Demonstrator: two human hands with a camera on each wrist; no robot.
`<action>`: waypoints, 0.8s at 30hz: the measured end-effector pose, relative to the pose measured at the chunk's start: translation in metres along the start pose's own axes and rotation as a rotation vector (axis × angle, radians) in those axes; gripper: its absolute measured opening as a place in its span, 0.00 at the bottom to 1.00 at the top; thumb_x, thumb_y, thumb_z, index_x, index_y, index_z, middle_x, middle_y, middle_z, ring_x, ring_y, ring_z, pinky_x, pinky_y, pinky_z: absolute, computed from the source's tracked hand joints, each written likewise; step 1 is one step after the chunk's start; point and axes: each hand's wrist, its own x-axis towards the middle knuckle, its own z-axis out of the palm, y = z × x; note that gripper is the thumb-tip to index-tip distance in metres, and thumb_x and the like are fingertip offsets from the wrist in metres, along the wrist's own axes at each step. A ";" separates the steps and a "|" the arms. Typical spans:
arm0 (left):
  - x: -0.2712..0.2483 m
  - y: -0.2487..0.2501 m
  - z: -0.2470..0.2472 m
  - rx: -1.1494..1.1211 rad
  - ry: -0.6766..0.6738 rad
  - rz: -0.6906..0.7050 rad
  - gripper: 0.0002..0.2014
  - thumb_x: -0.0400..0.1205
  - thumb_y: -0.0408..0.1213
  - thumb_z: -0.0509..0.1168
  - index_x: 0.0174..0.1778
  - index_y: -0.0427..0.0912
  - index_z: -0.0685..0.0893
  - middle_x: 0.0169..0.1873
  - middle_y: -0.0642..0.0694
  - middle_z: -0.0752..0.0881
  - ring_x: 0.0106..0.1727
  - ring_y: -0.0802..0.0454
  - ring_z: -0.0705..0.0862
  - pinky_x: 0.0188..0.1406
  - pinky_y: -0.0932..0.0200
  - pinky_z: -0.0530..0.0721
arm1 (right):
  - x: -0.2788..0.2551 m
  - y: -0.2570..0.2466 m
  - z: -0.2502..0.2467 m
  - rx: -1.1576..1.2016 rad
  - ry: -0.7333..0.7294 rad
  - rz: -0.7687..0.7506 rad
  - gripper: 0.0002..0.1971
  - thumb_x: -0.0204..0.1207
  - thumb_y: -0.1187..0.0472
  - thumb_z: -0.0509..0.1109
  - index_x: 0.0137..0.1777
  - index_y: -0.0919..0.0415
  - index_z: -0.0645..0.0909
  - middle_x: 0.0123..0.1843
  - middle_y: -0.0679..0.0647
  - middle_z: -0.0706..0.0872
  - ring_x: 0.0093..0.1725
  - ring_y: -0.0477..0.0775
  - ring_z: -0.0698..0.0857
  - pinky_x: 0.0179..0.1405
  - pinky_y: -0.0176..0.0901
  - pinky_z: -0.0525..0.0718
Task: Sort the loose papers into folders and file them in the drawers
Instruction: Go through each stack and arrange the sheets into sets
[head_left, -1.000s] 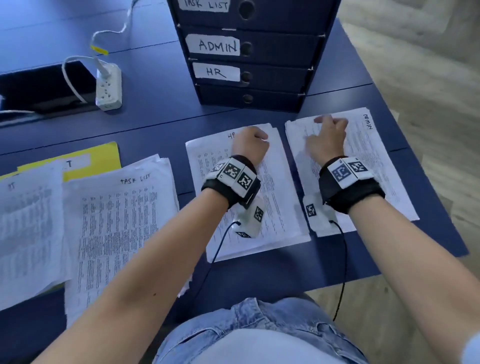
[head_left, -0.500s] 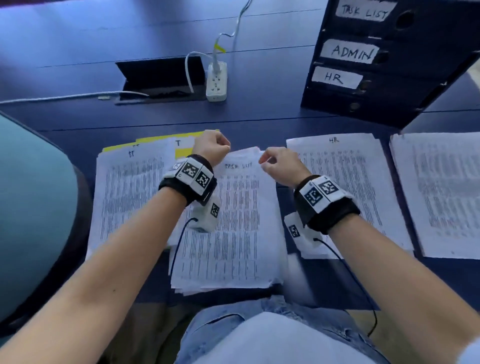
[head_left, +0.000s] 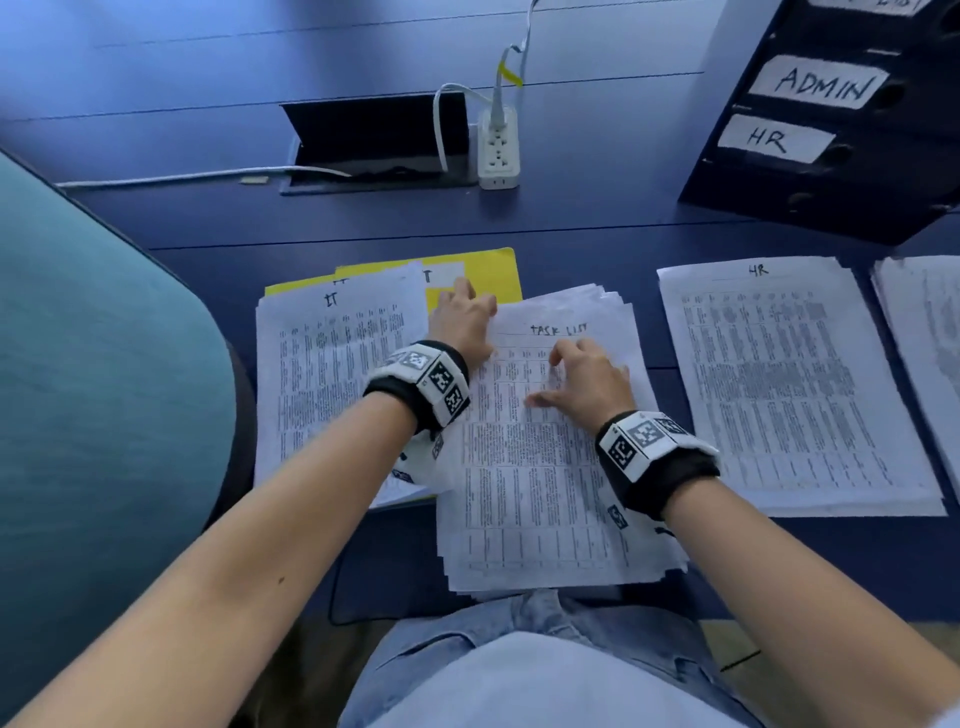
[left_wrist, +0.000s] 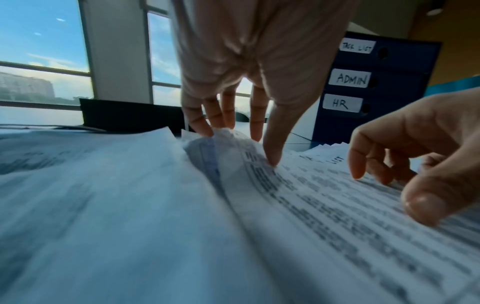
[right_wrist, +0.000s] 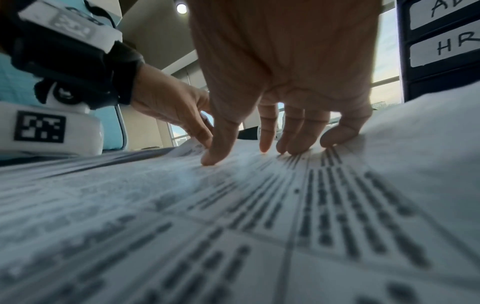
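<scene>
A fanned pile of sheets headed TASK LIST (head_left: 540, 467) lies in front of me on the blue desk. My left hand (head_left: 462, 317) reaches to its top left corner. In the left wrist view the fingers (left_wrist: 200, 123) stand straight against the curled-up corner and the thumb presses on top. My right hand (head_left: 561, 374) rests spread on the top sheet (right_wrist: 285, 195), fingertips down. A pile headed IT (head_left: 332, 374) lies to the left, partly over a yellow folder (head_left: 493, 270). A pile headed HR (head_left: 779, 395) lies to the right. The dark drawer unit (head_left: 841, 171) stands back right, labelled ADMIN and HR.
Another paper pile (head_left: 930, 353) is cut off at the right edge. A white power strip (head_left: 498, 150) with cables and an open cable hatch (head_left: 374, 140) sit at the back. A teal chair back (head_left: 93, 389) stands close on my left.
My view swung left from the HR and ADMIN piles. Both hands moved to the TASK LIST pile, hovered loosely curled, then came down onto it with fingers extended.
</scene>
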 end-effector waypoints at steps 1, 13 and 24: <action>-0.001 -0.003 0.000 0.005 0.025 0.024 0.17 0.77 0.26 0.65 0.62 0.35 0.76 0.62 0.36 0.69 0.63 0.38 0.70 0.65 0.46 0.74 | -0.001 -0.001 0.002 -0.025 0.014 -0.007 0.28 0.63 0.42 0.77 0.58 0.55 0.74 0.61 0.53 0.77 0.62 0.57 0.77 0.64 0.55 0.69; -0.015 -0.022 -0.007 -0.400 -0.013 0.106 0.18 0.79 0.30 0.65 0.66 0.35 0.77 0.57 0.30 0.82 0.60 0.39 0.79 0.58 0.54 0.75 | -0.006 -0.011 0.011 -0.074 0.087 0.001 0.44 0.62 0.44 0.79 0.76 0.53 0.62 0.72 0.55 0.68 0.70 0.59 0.69 0.66 0.59 0.69; -0.016 -0.036 -0.014 -0.772 -0.153 0.157 0.22 0.76 0.58 0.63 0.27 0.44 0.81 0.23 0.54 0.81 0.23 0.67 0.76 0.31 0.67 0.73 | -0.019 -0.015 0.011 -0.342 0.709 -0.378 0.11 0.50 0.66 0.78 0.33 0.56 0.83 0.46 0.51 0.86 0.57 0.56 0.69 0.62 0.57 0.57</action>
